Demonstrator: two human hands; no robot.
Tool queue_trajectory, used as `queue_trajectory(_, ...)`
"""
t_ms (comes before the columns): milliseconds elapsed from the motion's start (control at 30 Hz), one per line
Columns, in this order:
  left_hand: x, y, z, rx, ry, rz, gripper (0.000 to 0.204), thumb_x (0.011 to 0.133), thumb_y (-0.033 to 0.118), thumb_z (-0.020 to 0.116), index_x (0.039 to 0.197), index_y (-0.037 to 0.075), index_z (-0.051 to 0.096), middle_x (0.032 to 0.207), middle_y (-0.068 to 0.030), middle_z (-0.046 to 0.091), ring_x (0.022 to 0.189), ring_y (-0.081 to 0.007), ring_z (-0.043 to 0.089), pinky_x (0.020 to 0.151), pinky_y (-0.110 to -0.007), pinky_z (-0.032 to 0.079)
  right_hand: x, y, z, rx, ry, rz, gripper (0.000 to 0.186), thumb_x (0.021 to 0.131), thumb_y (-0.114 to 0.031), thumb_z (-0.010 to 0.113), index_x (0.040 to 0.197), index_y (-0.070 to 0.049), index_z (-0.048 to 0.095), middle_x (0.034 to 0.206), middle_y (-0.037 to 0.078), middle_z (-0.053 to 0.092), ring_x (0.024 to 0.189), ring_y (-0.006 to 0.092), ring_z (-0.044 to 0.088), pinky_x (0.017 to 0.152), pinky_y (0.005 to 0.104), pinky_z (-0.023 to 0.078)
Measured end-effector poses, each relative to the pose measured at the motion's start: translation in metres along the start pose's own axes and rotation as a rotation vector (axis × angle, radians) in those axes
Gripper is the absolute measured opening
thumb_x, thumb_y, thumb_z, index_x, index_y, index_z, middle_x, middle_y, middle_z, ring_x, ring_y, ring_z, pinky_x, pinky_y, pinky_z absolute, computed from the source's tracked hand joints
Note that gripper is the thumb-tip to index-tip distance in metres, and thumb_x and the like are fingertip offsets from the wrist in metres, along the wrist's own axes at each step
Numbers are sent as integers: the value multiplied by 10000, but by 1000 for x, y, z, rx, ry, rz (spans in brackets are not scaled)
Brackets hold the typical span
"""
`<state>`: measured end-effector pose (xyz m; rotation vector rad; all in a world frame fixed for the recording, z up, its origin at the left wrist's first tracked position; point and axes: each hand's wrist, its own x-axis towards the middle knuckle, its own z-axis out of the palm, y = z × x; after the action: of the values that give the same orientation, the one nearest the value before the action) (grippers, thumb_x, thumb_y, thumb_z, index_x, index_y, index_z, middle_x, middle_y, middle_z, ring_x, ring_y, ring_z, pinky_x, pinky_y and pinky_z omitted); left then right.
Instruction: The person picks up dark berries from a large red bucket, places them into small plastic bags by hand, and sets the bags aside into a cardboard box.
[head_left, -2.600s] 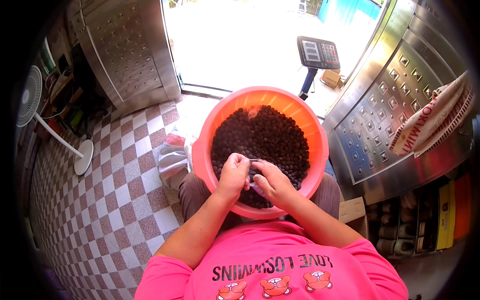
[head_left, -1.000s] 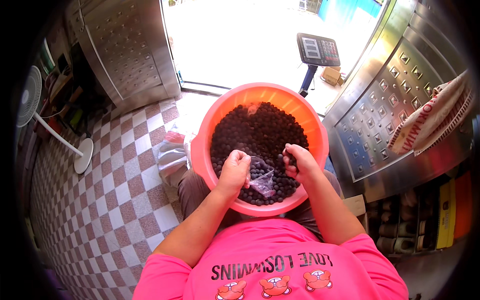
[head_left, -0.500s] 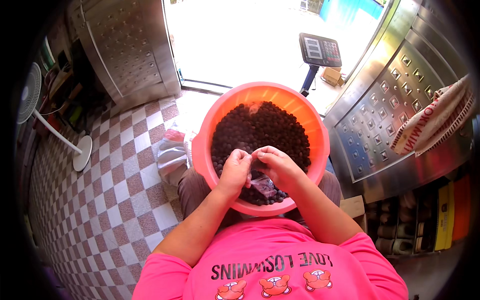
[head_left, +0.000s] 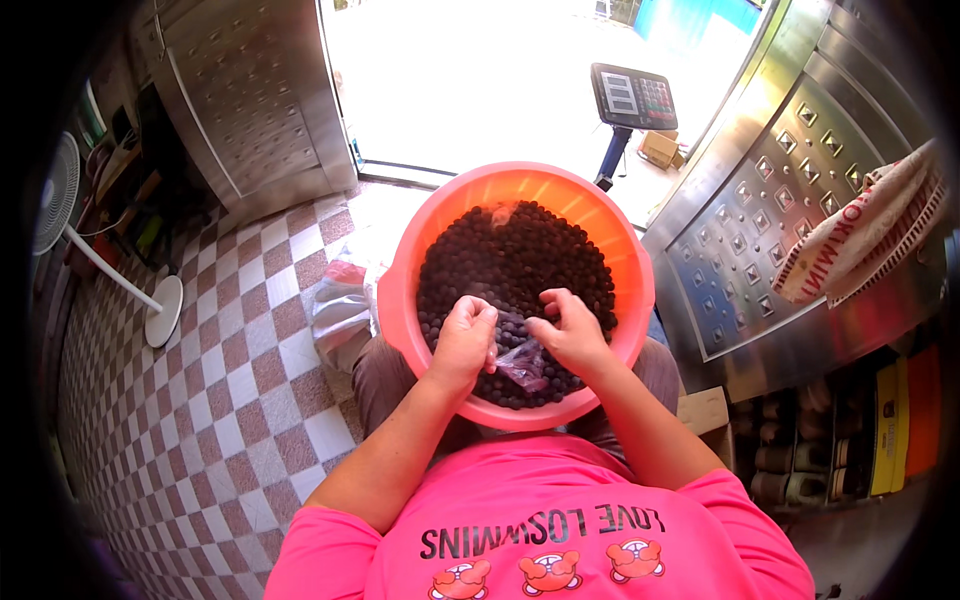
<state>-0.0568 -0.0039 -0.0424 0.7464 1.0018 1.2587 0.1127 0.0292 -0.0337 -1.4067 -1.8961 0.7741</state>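
Observation:
A pink-orange plastic tub (head_left: 640, 270) sits between my knees, partly filled with small dark round berries or beads (head_left: 545, 245); I cannot tell which. Above the near half of the pile, my left hand (head_left: 465, 338) has its thumb and fingers pinched together on a crumpled clear plastic bag (head_left: 524, 368). The bag hangs low over the dark balls, between my two hands. My right hand (head_left: 574, 332) is just right of the bag, thumb and forefinger spread apart with a gap between them. Nothing shows between its fingertips.
White and red bags (head_left: 340, 305) stand left of the tub on the checkered floor (head_left: 240, 370). A scale's display (head_left: 634, 97) rises beyond it at the doorway. A white fan (head_left: 165, 310) is at left; a metal door (head_left: 740, 250) with a hanging cloth (head_left: 855, 230) and shoes (head_left: 805, 460) are at right.
My hands were close together at the fingertips. The right hand has moved away to the right and its thumb and fingers have parted; the left stays pinched in nearly the same place.

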Motion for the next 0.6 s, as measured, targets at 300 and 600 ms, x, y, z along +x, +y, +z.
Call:
queue_trajectory(300, -1, 1, -1, -27, -36, 39, 91, 931, 149, 459, 888, 90, 406, 573, 8, 407, 406, -75, 405, 341, -215, 356, 8, 3, -5, 162, -167, 121, 102, 750, -105, 597, 799, -16, 608, 621, 72, 581, 587, 127, 559, 560, 277, 455)
queue_trajectory(600, -3, 4, -1, -139, -74, 131, 99, 940, 168, 464, 902, 94, 411, 576, 8, 399, 410, -77, 406, 345, -210, 348, 8, -34, -19, 201, 44, -97, 91, 809, -85, 596, 839, -17, 544, 652, 105, 534, 576, 156, 533, 553, 291, 437)
